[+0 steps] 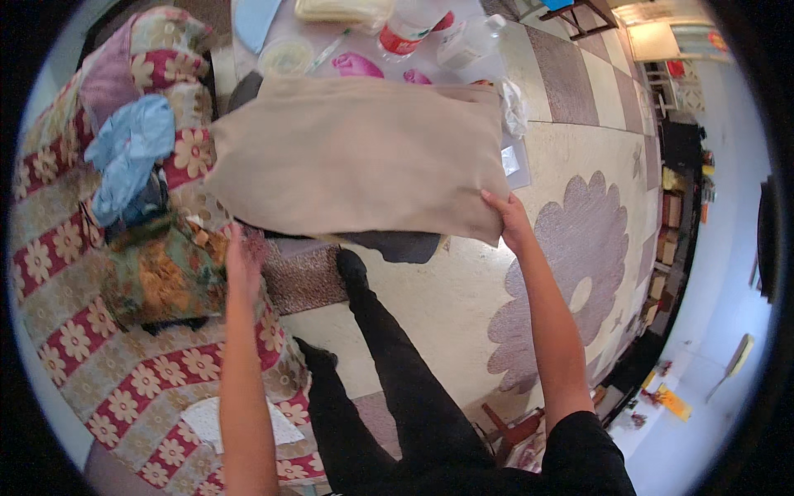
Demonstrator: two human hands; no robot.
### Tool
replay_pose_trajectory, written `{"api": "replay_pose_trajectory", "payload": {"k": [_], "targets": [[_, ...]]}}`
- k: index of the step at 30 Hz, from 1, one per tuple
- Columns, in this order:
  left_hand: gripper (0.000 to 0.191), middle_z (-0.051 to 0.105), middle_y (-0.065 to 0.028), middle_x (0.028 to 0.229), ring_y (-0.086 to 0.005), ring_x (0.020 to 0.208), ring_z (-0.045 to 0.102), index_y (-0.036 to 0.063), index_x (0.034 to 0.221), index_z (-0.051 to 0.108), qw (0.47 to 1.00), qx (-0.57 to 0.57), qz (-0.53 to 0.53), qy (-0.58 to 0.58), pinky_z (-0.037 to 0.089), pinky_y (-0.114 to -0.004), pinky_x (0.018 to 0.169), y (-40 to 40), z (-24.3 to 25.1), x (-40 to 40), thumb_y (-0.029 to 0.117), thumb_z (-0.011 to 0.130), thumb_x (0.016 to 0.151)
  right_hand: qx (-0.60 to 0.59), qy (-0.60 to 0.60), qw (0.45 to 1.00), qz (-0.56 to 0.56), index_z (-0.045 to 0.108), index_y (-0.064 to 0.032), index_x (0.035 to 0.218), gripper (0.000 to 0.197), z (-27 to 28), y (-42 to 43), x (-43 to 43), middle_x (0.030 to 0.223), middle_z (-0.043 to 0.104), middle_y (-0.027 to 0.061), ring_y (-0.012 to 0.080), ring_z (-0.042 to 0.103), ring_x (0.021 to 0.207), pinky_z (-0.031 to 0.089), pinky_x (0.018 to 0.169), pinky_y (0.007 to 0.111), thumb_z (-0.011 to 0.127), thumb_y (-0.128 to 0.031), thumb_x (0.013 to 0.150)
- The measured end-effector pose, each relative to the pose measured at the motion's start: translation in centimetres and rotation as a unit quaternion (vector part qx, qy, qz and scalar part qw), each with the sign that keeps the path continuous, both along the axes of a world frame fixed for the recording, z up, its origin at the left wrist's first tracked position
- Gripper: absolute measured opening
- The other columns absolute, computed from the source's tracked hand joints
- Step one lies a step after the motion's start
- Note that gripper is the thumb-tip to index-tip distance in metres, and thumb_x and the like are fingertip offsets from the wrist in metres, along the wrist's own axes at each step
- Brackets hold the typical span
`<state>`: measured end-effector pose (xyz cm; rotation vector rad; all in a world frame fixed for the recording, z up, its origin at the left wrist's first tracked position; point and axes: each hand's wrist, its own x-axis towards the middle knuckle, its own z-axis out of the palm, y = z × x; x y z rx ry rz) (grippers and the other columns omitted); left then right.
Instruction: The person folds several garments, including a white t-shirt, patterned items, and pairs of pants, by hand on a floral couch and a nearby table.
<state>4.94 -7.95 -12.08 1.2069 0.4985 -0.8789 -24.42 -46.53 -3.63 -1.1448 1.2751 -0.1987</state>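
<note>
A beige piece of cloth [360, 155], perhaps a folded garment, stretches out in front of me at the near side of a table. My right hand [510, 217] grips its near right corner, thumb on top. At its near left corner is my left hand [245, 257], blurred and seen edge-on; whether its fingers hold the cloth cannot be made out. Dark fabric [397, 245] shows beneath the near edge of the beige cloth.
Plastic bottles [469, 42], a round container [286, 57] and a food tray [341, 9] stand on the table. Left is a sofa with a flowered cover [146, 387], bearing blue cloth [133, 149] and a patterned garment [164, 276]. A red-brown stool [518, 428] stands near my right leg.
</note>
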Motion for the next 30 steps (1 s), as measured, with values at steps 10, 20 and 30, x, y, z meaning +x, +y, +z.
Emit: {"api": "replay_pose_trajectory", "payload": {"k": [10,20,30], "targets": [[0.074,0.046,-0.0170,0.122,-0.0277,0.112,0.046,0.0034,0.126,0.040,0.793,0.161,-0.370,-0.457,0.037,-0.039,0.094,-10.1,21.0,-14.3,0.021,0.078,0.065,-0.111,-0.189,0.976,0.001,0.042,-0.0025,0.124,0.048,11.7,4.4,10.4,0.107,0.057,0.0080,0.0142,0.055,0.094,0.045,0.080,0.027,0.060,-0.010,0.081],[0.054,0.057,-0.0161,0.107,-0.0346,0.096,0.054,0.0057,0.114,0.052,0.674,0.132,-0.320,-0.653,0.042,-0.040,0.083,-23.0,26.1,-6.4,0.007,0.069,0.063,-0.136,-0.188,0.973,-0.007,0.036,0.0051,0.126,0.054,17.7,6.4,16.1,0.111,0.054,0.0125,0.0153,0.051,0.099,0.041,0.085,0.027,0.059,-0.014,0.080],[0.035,0.060,-0.0172,0.092,-0.0332,0.085,0.059,0.0016,0.101,0.058,0.662,0.061,-0.250,-0.704,0.047,-0.035,0.072,-21.4,34.5,-2.3,-0.003,0.059,0.066,-0.285,-0.240,0.914,0.157,0.045,-0.0050,0.115,0.053,18.6,2.3,15.0,0.106,0.050,0.0083,0.0234,0.046,0.103,0.035,0.092,0.035,0.066,-0.021,0.069]]}}
